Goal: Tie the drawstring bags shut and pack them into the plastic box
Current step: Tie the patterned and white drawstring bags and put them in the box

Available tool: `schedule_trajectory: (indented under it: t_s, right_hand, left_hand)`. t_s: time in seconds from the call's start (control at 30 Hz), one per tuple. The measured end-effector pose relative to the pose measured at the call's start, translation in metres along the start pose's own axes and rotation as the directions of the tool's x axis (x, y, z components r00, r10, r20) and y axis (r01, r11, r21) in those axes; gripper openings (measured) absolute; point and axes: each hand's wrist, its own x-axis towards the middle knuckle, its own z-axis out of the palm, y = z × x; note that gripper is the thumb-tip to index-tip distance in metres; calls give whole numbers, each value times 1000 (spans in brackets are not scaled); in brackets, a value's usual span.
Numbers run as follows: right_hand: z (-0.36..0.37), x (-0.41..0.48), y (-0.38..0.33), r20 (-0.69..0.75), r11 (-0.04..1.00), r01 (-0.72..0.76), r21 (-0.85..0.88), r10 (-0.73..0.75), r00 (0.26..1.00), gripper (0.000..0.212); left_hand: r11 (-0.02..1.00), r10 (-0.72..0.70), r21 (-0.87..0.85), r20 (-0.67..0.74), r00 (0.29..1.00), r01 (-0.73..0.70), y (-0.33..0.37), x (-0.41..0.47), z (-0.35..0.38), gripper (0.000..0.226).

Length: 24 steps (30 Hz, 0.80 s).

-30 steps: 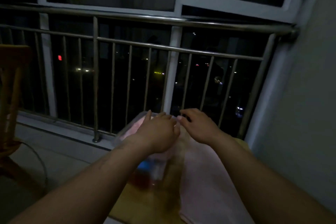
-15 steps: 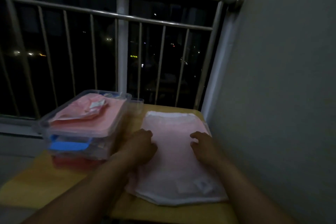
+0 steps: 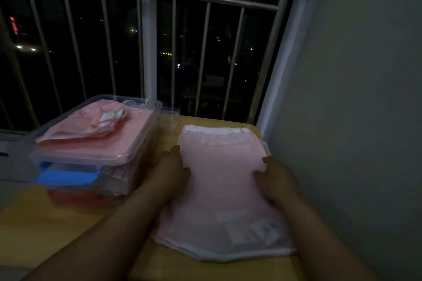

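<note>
Pink fabric is under my palms now: a second ago my hands were close together over the plastic box [image 3: 133,151] at my left, and they have since come across to the flat stack of drawstring bags [image 3: 219,191] on the yellow bench [image 3: 57,223]. My left hand [image 3: 170,171] sits at the stack's left edge and my right hand [image 3: 277,180] at its right edge, well apart, thumbs lying on the top bag. In this dim light I cannot tell whether my fingers have caught the fabric or only rest on it. A tied bag [image 3: 107,118] lies on top of the pink ones already in the box, so I judge that one packed and the next bag, still flat and open-mouthed, about to be picked up for tying.
</note>
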Motion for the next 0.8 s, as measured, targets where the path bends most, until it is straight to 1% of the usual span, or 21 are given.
schedule_trajectory:
  t_s: [0.1,0.17,0.23,0.27,0.33,0.4,0.47,0.53,0.6,0.67,0.7,0.8]
  right_hand:
    - [-5,1,5,-4,999,-40,4,40,999,51]
    - [-8,1,9,24,996,-62,59,61,998,38]
    - [-10,2,12,56,995,-60,82,55,997,21]
    - [-12,2,13,77,994,-58,89,51,996,18]
    - [-14,3,14,116,989,-54,140,37,993,22]
    - [-20,2,14,128,965,-73,252,41,991,14]
    - [-30,-2,15,165,913,-116,391,54,985,11]
    - [-40,-5,17,281,859,-195,473,63,958,17]
    - [-45,-5,22,394,803,-263,534,38,918,26]
    - [-45,-7,25,418,752,-282,595,10,908,33]
    - [-44,-8,26,405,736,-274,619,0,914,32]
    - [-42,-13,26,379,762,-243,601,-4,925,16]
  left_hand:
    - [998,-37,-47,-28,999,35,-6,-2,-2,42]
    - [997,-36,-69,-47,998,33,-8,-3,-4,35]
    - [996,-37,-85,-57,998,32,-8,-4,-4,32]
    - [993,-41,-109,-60,997,34,-7,-6,-5,29]
    - [985,-46,-167,-72,996,33,-10,-7,-7,20]
    - [967,-52,-250,-47,998,39,-14,-3,-8,12]
    - [953,-81,-296,-18,997,72,-15,-1,-12,11]
    - [931,-122,-347,-7,992,113,-11,-3,-18,16]
    - [892,-135,-430,45,990,142,-6,-6,-21,21]
    - [848,-156,-491,132,979,202,-4,-11,-24,22]
    - [831,-167,-508,158,973,225,-4,-13,-25,24]
    - [778,-176,-583,155,972,233,-8,-19,-25,27]
